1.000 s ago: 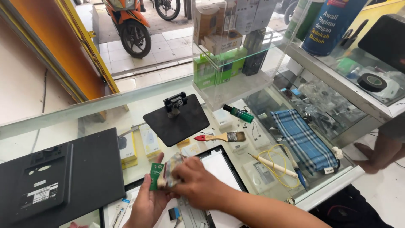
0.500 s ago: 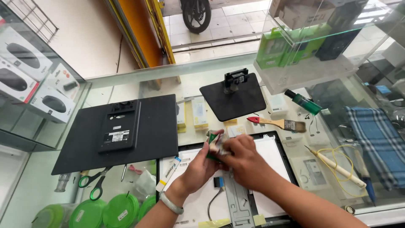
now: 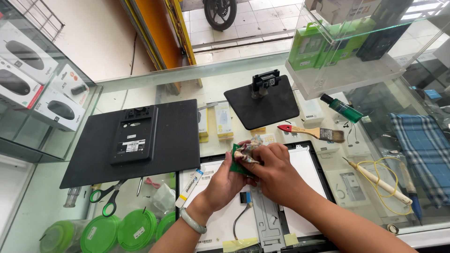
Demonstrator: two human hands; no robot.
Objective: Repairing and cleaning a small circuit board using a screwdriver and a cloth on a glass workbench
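Both hands meet over the middle of the glass-topped table (image 3: 140, 89), just above the far left corner of the opened flat display panel with its white back sheet and black frame (image 3: 307, 161). The left hand (image 3: 225, 180) comes up from the near side, and its grip pinches the small green circuit board (image 3: 238, 163) from below, thumb on the near face. The right hand (image 3: 274, 171) lies over the board from the right, its grip pressed together on a crumpled scrap of wrapping or tape (image 3: 251, 143) at the board's far edge. The fingers hide most of the board, so I cannot tell whether the scrap is stuck to it or only lies against it.

To do this well, the left hand would best hold the board by its edges, off the components, while the right peels slowly and low along the surface, not pulling upward. Working close over the panel seems wise, because a thin cable with a blue end (image 3: 244, 199) and a grey metal bracket (image 3: 266, 220) lie just near of the hands and could snag.

To the left lies the black monitor back cover (image 3: 131, 140); beyond are a black stand base (image 3: 262, 105) and a red-handled paintbrush (image 3: 311, 132); green-handled scissors (image 3: 105, 199) lie near left.
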